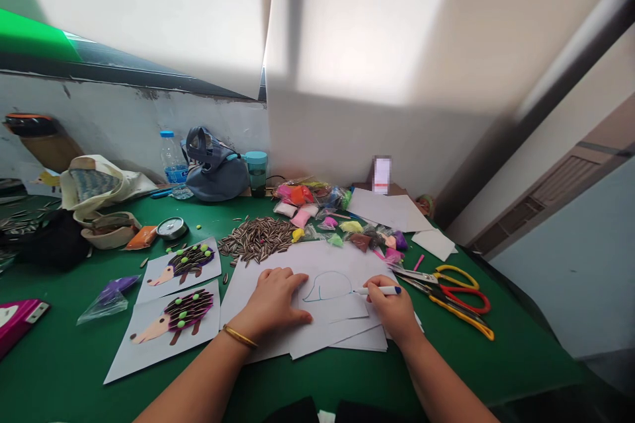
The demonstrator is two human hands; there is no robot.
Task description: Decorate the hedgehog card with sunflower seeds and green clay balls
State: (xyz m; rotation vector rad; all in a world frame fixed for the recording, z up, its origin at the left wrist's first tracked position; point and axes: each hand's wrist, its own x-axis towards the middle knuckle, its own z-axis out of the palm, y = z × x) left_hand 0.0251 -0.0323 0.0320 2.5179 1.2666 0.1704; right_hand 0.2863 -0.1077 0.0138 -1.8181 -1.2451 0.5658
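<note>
In my right hand (389, 309) is a white marker pen (381, 290) with a blue end, its tip at the paper. Blue lines on the white sheet (342, 310) form a rounded back, a pointed snout and a flat base. My left hand (278, 301) lies spread on the sheet's left side, thumb and fingers apart. More white sheets (317, 344) lie beneath. To the left are two finished hedgehog pictures, an upper one (183, 264) and a lower one (173, 324), with dark seed spines and green dots. A heap of sunflower seeds (258, 239) sits behind my left hand.
Scissors with yellow and red handles (459, 297) lie right of my right hand. Bagged coloured clay (302, 201) is spread along the back. A blue bag (215, 172), a water bottle (173, 158) and a teal-lidded cup (256, 175) stand by the wall. A purple clay packet (112, 294) lies left.
</note>
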